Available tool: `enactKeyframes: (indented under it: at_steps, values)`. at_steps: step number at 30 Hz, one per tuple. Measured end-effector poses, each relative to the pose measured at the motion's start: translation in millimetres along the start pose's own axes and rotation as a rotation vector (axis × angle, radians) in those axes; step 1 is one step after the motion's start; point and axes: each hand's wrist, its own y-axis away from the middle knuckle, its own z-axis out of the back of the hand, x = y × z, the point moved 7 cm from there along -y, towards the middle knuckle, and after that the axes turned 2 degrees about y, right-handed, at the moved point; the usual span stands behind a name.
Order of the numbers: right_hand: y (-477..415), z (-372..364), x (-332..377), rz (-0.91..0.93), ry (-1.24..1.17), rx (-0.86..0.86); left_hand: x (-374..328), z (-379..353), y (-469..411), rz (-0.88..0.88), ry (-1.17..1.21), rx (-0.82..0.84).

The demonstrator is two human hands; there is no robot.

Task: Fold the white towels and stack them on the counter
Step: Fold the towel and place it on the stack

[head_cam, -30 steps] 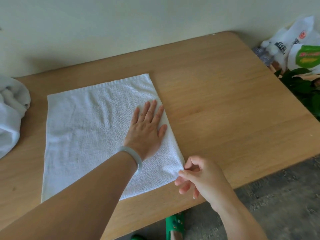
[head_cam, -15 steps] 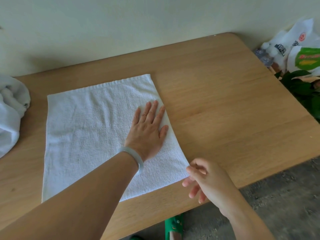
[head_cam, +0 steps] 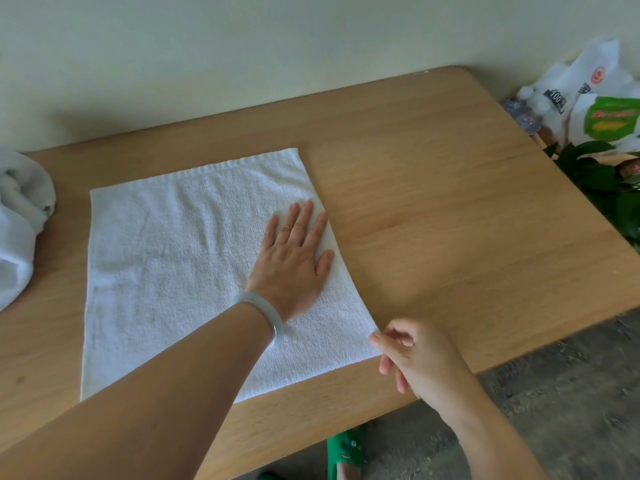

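A white towel (head_cam: 173,271) lies spread flat on the wooden table (head_cam: 450,220), left of centre. My left hand (head_cam: 291,265) presses flat on the towel's right part, fingers straight, with a pale bangle on the wrist. My right hand (head_cam: 419,358) is at the towel's near right corner, where its curled thumb and forefinger pinch the edge. A heap of crumpled white towels (head_cam: 17,230) sits at the table's left edge, partly out of frame.
The table's back edge meets the wall. Beyond the right edge stand white plastic bags (head_cam: 588,98) and a green leafy plant (head_cam: 606,181). A foot in a green sandal (head_cam: 346,452) is on the grey floor below the table's front edge.
My right hand let go of the near right corner, drew slightly away, then came back to pinch it. The corner now lies a little further right. My left hand stayed pressed on the towel.
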Motion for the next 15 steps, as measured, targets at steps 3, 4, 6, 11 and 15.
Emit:
enactKeyframes:
  at_steps: [3, 4, 6, 11, 15]
  values:
    - [1, -3, -8, -0.106, -0.115, -0.050, 0, 0, 0, -0.002, -0.010, 0.008]
    - [1, -5, -7, -0.125, -0.130, -0.058, 0, -1, 0, -0.002, -0.010, 0.011]
    - [3, -6, -6, -0.154, -0.129, -0.082, 0, 0, 0, 0.000, -0.009, 0.010]
    - [17, -1, 48, 0.145, 0.350, -0.548, 2, 3, -1, -0.025, 0.118, -0.018]
    - [-9, -65, 86, 0.578, 0.451, -0.507, 28, 40, 29, 0.104, 0.481, -0.237]
